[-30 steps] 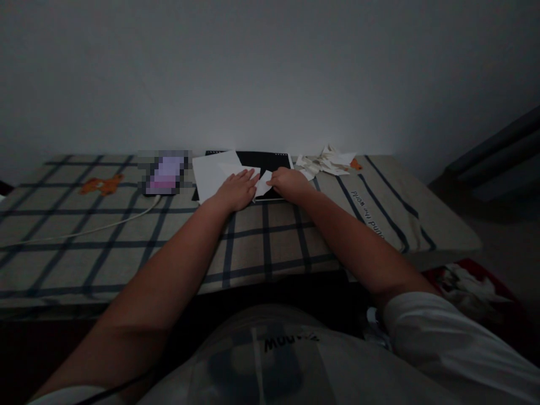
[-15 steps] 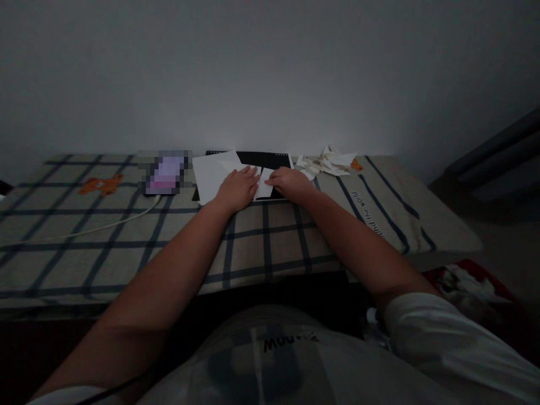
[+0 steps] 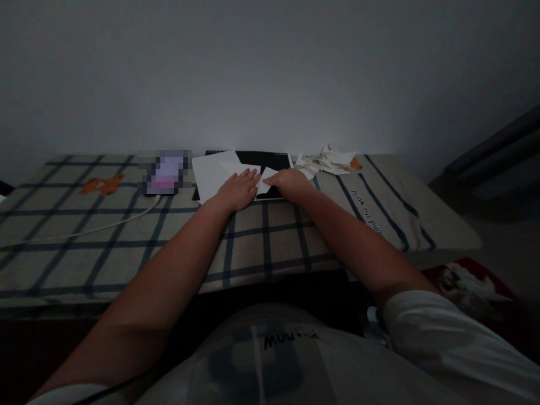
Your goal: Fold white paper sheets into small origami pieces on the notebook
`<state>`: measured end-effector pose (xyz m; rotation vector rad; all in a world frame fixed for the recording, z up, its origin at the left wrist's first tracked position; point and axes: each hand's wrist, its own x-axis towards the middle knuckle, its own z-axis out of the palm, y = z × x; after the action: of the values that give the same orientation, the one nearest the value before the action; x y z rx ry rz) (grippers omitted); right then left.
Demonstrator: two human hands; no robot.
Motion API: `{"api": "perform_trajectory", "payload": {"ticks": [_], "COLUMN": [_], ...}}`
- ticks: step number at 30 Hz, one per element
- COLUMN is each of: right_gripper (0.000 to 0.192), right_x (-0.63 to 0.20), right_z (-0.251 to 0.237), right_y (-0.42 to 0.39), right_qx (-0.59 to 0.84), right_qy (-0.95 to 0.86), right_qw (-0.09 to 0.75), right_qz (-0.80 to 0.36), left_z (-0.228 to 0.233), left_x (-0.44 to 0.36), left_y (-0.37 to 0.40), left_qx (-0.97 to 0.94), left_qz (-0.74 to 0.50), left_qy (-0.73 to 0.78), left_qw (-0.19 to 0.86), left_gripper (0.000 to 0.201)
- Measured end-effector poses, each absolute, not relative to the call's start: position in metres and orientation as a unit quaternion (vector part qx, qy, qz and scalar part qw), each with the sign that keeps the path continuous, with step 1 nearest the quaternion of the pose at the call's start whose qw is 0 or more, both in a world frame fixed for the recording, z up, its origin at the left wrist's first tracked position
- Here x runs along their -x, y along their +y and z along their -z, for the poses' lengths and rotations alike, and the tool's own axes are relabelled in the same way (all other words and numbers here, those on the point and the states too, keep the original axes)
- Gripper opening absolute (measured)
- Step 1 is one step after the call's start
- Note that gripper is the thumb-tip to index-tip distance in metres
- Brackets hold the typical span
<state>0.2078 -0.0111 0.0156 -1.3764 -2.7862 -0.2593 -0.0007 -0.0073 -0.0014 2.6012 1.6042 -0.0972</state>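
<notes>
My left hand [image 3: 239, 189] lies flat with its fingers stretched over a white sheet of paper [image 3: 211, 174]. Under the paper is a black board [image 3: 264, 159] with small white marks along its far edge. My right hand [image 3: 291, 184] is closed on a smaller piece of white paper [image 3: 266, 179], pinched at its right side over the board. A narrow dark gap parts this piece from the sheet beneath my left fingertips. My right palm and lower fingers hide part of the board.
Crumpled white paper scraps [image 3: 327, 162] lie right of the board, against the wall. Leftward are a phone [image 3: 165, 174] with a white cable [image 3: 113, 224] and an orange cut-out shape [image 3: 102, 184]. A checked cloth [image 3: 270, 242] covers the table. More scraps [image 3: 470, 284] sit in a red container at lower right.
The small paper piece in my right hand has turned and shifted slightly right, widening the gap to the larger sheet. My left hand stays nearly still.
</notes>
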Motion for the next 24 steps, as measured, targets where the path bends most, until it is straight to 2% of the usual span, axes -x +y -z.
{"api": "perform_trajectory", "payload": {"ticks": [7, 13, 18, 24], "right_gripper": [0.044, 0.047, 0.042, 0.040], "right_x": [-0.200, -0.207, -0.210, -0.209], "right_z": [-0.026, -0.020, -0.015, -0.012], "right_y": [-0.025, -0.021, -0.015, -0.013], "right_qx": [0.476, 0.427, 0.429, 0.438], "right_qy": [-0.871, -0.899, -0.899, -0.895], "right_qw": [-0.042, 0.017, 0.023, 0.028], "right_qz": [0.109, 0.094, 0.083, 0.074], "left_z": [0.006, 0.012, 0.015, 0.010], "left_x": [0.001, 0.003, 0.005, 0.002], "left_y": [-0.004, -0.005, -0.002, -0.003], "left_qx": [-0.853, -0.856, -0.866, -0.868], "left_qz": [0.024, -0.010, -0.069, -0.021], "left_qy": [0.520, 0.516, 0.496, 0.495], "left_qw": [0.037, 0.021, -0.005, 0.018], "left_gripper": [0.065, 0.064, 0.063, 0.063]}}
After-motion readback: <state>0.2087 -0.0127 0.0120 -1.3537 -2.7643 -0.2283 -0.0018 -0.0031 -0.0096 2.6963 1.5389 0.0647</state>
